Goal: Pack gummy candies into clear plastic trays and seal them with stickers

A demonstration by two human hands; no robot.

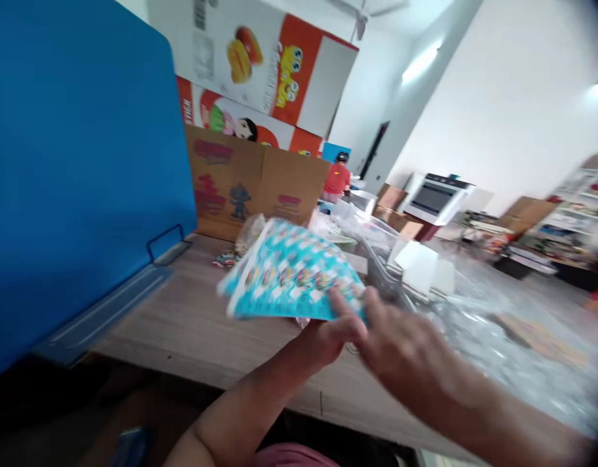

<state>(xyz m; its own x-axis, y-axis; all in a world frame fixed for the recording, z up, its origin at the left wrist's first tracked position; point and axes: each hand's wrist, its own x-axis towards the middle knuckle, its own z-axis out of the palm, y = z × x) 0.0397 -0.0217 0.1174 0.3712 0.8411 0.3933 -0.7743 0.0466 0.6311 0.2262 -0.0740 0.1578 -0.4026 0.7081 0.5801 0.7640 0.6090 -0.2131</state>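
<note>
A turquoise printed card sheet (289,275) with rows of small coloured items is held above the wooden table (192,331). My left hand (331,337) grips its near right corner from below, thumb on top. Beside it, my right hand (401,350) sits blurred at the same corner, fingers apart, fingertips touching or almost touching the sheet's edge; I cannot tell whether it grips anything.
A blue partition (80,168) stands at the left. Printed cardboard boxes (255,181) are stacked behind the table. Clear plastic trays (377,240) and plastic wrap (478,324) lie to the right. A person in a red top (338,178) is far back.
</note>
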